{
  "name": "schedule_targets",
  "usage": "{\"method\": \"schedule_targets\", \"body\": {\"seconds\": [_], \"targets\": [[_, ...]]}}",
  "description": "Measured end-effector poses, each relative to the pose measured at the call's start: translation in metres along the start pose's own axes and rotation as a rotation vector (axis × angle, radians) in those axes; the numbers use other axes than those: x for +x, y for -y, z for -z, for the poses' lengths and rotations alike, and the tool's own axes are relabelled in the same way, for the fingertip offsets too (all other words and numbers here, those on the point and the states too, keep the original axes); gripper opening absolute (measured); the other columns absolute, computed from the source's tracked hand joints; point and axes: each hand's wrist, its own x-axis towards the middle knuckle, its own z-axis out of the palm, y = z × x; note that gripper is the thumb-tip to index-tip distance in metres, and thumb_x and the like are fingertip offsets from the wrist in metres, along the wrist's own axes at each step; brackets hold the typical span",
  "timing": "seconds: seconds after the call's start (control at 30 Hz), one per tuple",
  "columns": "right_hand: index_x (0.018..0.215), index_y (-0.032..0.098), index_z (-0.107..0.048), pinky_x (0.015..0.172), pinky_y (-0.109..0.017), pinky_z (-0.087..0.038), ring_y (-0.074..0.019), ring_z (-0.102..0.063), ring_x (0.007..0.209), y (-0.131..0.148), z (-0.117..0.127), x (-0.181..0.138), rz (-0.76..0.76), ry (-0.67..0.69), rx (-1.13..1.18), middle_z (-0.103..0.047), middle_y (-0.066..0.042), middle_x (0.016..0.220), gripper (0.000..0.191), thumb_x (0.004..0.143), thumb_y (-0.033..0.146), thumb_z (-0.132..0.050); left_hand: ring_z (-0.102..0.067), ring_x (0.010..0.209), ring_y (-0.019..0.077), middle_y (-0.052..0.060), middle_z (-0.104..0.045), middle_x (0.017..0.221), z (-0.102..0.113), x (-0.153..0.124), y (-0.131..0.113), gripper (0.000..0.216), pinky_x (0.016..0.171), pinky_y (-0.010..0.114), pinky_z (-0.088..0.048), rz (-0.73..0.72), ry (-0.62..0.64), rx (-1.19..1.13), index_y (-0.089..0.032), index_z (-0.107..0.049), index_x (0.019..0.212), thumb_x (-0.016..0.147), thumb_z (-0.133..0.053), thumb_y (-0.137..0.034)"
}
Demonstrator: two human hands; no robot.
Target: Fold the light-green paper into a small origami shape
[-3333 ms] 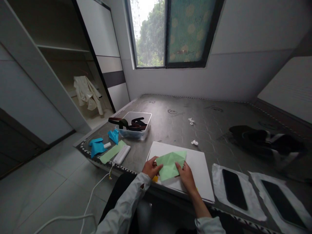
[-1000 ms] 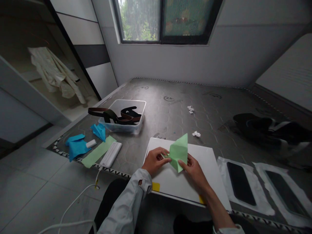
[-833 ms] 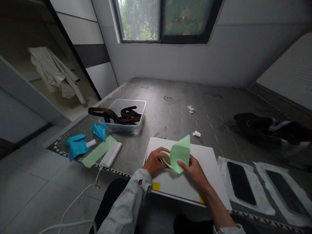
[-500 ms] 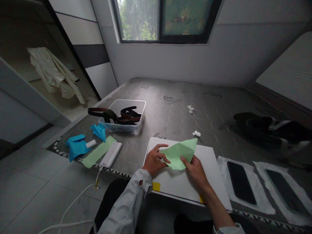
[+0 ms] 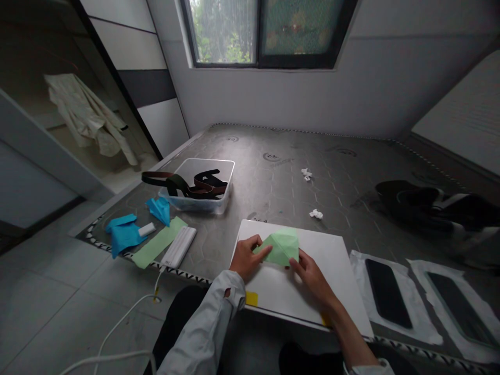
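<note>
A folded light green paper (image 5: 283, 247) lies flat on a white board (image 5: 324, 271) at the near edge of the grey mattress. My left hand (image 5: 247, 258) holds the paper's left corner, with the index finger laid along its edge and the other fingers curled. My right hand (image 5: 310, 271) presses on the paper's lower right edge with its fingertips pinched together.
To the left lie a clear plastic box (image 5: 203, 204) of dark belts, blue folded papers (image 5: 125, 234), a green paper strip (image 5: 158, 242) and a white power strip (image 5: 178, 246) with its cable. Two black phones (image 5: 386, 292) rest on white wrappers at right. Dark clothing (image 5: 425, 205) lies further back.
The green paper stood raised and half open between my hands a second ago. It now lies folded flat and smaller on the board, with both hands pressing it.
</note>
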Motion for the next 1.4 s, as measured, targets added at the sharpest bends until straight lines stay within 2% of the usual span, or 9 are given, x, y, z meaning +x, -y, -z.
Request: {"method": "schedule_targets", "body": {"seconds": [0.1,0.23,0.33,0.43,0.57,0.73,0.93,1.13,1.4], "targets": [[0.094,0.015,-0.066,0.065,-0.029,-0.049,-0.0213,-0.061,0.071,-0.006,-0.003,0.002,-0.038,-0.056,-0.052,-0.068,-0.006,0.078,0.043,0.077,0.055,-0.065,-0.046,0.056,0.0097,-0.007,-0.055,0.061,0.000,0.000,-0.003,0.026,0.055,0.020,-0.033,-0.008,0.010,0.004,-0.019,-0.062,0.086,0.073,-0.071,-0.039],[0.087,0.016,-0.066,0.064,-0.028,-0.047,-0.0195,-0.058,0.068,-0.011,-0.004,0.003,-0.005,-0.055,-0.054,-0.066,-0.003,0.071,0.038,0.082,0.053,-0.060,-0.043,0.051,0.0084,-0.005,-0.061,0.068,0.003,0.000,-0.008,0.053,0.050,0.020,-0.032,0.029,0.113,-0.079,-0.020,-0.057,0.122,0.075,-0.069,-0.041],[0.091,0.016,-0.068,0.070,-0.028,-0.047,-0.0211,-0.060,0.077,-0.009,-0.005,0.002,0.014,0.022,-0.054,-0.068,-0.003,0.079,0.039,0.083,0.053,-0.059,-0.047,0.054,0.0094,-0.003,-0.059,0.064,0.002,0.000,-0.004,0.036,0.051,0.020,-0.034,0.049,0.189,-0.133,-0.016,-0.071,0.099,0.080,-0.061,-0.045],[0.091,0.017,-0.068,0.063,-0.026,-0.046,-0.0197,-0.058,0.071,-0.005,-0.006,0.002,-0.001,-0.044,-0.093,-0.067,-0.002,0.077,0.041,0.081,0.056,-0.060,-0.048,0.055,0.0108,-0.002,-0.057,0.059,-0.001,0.000,0.002,0.035,0.052,0.020,-0.035,0.089,0.195,-0.189,-0.014,-0.073,0.076,0.080,-0.061,-0.046],[0.086,0.018,-0.066,0.053,-0.023,-0.038,-0.0143,-0.048,0.057,-0.007,-0.005,0.003,0.017,-0.214,-0.084,-0.062,0.000,0.070,0.041,0.080,0.058,-0.061,-0.051,0.057,0.0115,-0.001,-0.060,0.061,-0.002,0.000,0.002,0.035,0.053,0.021,-0.038,0.141,0.202,-0.322,-0.013,-0.073,0.074,0.079,-0.063,-0.046],[0.084,0.018,-0.066,0.050,-0.024,-0.036,-0.0146,-0.047,0.053,-0.009,-0.006,0.003,0.033,-0.245,-0.152,-0.054,0.002,0.058,0.040,0.086,0.057,-0.053,-0.045,0.049,0.0096,-0.003,-0.050,0.049,0.003,0.003,-0.007,0.040,0.048,0.020,-0.035,0.147,0.225,-0.368,-0.014,-0.067,0.061,0.081,-0.060,-0.048],[0.111,0.021,-0.061,0.080,-0.037,-0.048,-0.0240,-0.059,0.093,-0.001,-0.015,-0.003,0.291,-0.591,-0.441,-0.063,-0.010,0.110,0.036,0.083,0.043,-0.062,-0.063,0.067,0.0163,0.002,-0.072,0.072,-0.004,-0.002,-0.014,0.031,0.059,0.023,-0.048,0.172,-0.016,-0.288,-0.015,-0.076,0.080,0.081,-0.061,-0.043],[0.124,0.023,-0.060,0.095,-0.043,-0.048,-0.0271,-0.063,0.106,0.002,-0.025,-0.010,0.254,-0.403,-0.425,-0.063,-0.009,0.126,0.041,0.087,0.041,-0.058,-0.068,0.074,0.0193,0.005,-0.075,0.084,-0.023,-0.015,-0.027,0.032,0.069,0.027,-0.055,0.062,0.045,-0.288,-0.016,-0.077,0.091,0.085,-0.058,-0.040],[0.126,0.024,-0.060,0.101,-0.043,-0.046,-0.0291,-0.059,0.115,0.000,-0.031,-0.013,0.233,-0.282,-0.339,-0.061,-0.006,0.127,0.044,0.084,0.036,-0.063,-0.070,0.072,0.0198,0.004,-0.073,0.073,-0.030,-0.013,-0.024,0.032,0.065,0.028,-0.060,0.234,0.002,-0.516,-0.014,-0.071,0.076,0.078,-0.065,-0.045]]}}
